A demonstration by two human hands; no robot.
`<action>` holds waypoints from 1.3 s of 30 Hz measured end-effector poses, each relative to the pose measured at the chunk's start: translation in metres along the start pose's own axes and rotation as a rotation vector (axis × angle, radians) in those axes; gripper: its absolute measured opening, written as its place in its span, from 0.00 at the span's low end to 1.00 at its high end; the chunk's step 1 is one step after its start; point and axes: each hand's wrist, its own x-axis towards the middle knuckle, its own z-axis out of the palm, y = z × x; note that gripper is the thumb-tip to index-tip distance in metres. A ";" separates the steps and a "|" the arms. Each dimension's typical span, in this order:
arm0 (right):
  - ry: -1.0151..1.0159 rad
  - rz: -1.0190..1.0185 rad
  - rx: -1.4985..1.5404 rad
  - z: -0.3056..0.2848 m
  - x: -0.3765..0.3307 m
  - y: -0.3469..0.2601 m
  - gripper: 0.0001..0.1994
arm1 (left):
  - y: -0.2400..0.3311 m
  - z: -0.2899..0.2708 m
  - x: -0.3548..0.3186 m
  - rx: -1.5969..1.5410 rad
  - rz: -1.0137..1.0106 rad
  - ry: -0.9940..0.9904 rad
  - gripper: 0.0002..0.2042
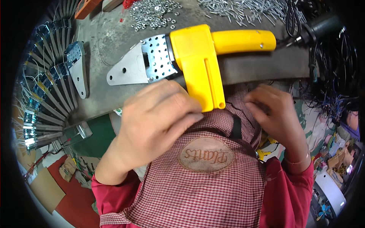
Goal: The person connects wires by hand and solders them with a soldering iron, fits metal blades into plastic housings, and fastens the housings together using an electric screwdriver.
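Note:
A yellow plastic-pipe welder (194, 53) lies on the grey bench, its yellow handle (243, 40) pointing right. Its grey tapered heating plate (129, 68) points left, joined to the body by a perforated metal guard (159, 57). Just in front of the guard and body is my left hand (157, 117), fingers bent and thumb drawn in against them. Whatever that pinch may hold is hidden. My right hand (272, 106) is over my lap, right of the welder and apart from it. Its fingers curl toward the thumb, slightly blurred; their contents cannot be made out.
Hex nuts (152, 14) and screws (247, 10) lie in piles at the back. A loose heating plate with guard (78, 70) lies left, beside a fanned row of similar plates (49, 83). Black cables (338, 72) hang at the right. My checked apron (205, 197) fills the foreground.

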 end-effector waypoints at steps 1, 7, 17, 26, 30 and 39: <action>-0.094 0.008 0.066 0.009 -0.002 0.012 0.04 | 0.001 0.000 0.000 -0.012 -0.036 -0.005 0.12; -0.078 -0.066 0.054 0.128 0.021 0.110 0.10 | 0.000 0.006 0.000 0.058 0.013 0.031 0.11; 0.130 -0.191 -0.228 0.190 0.048 0.128 0.11 | 0.009 -0.012 -0.023 0.124 -0.016 0.233 0.10; -0.287 0.046 0.208 0.079 0.010 0.039 0.10 | -0.017 -0.036 0.017 0.244 0.009 0.245 0.09; 0.186 -0.361 0.141 0.002 -0.003 -0.029 0.09 | -0.022 -0.029 0.032 0.152 -0.028 0.260 0.08; 0.096 -0.411 -0.100 -0.003 0.024 -0.043 0.09 | -0.018 -0.026 0.036 0.233 0.021 0.239 0.10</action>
